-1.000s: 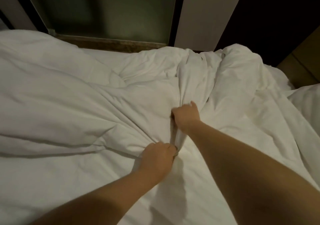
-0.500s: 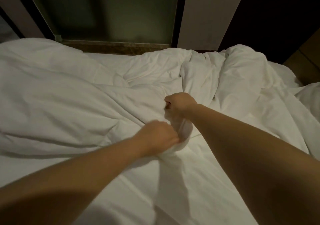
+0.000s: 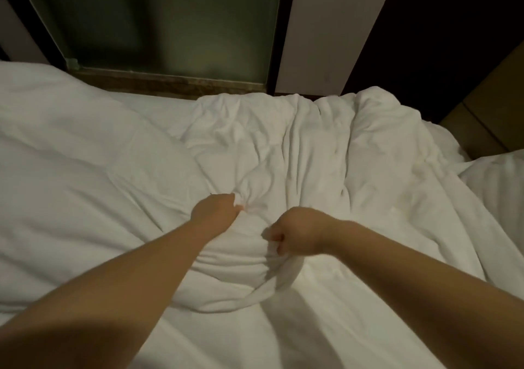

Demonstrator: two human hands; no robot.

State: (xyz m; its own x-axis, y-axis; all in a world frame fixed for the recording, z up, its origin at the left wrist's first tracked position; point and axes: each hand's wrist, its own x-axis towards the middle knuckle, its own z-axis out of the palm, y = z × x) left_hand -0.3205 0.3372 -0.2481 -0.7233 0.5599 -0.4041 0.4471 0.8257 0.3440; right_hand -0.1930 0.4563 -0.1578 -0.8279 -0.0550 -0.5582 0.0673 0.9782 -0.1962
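Observation:
A rumpled white duvet (image 3: 297,153) covers the bed and bunches into folds in the middle and at the far right. My left hand (image 3: 217,210) grips a gathered knot of the duvet near the centre. A little nearer and to the right, my right hand (image 3: 297,235) is clenched on another fold, which curls under it toward me. Both forearms reach in from the bottom corners. A flat white sheet (image 3: 326,329) shows below the bunched fabric.
A dark glass panel (image 3: 158,19) with a brown sill runs along the bed's far side. Beside it stands a pale upright panel (image 3: 326,28). Brown wooden furniture (image 3: 487,107) sits at the right, with another white bedding mound (image 3: 499,181) near the right edge.
Both hands shifted their hold: the left hand moved farther up and left, the right hand came nearer and right. The duvet fold between them has spread wider.

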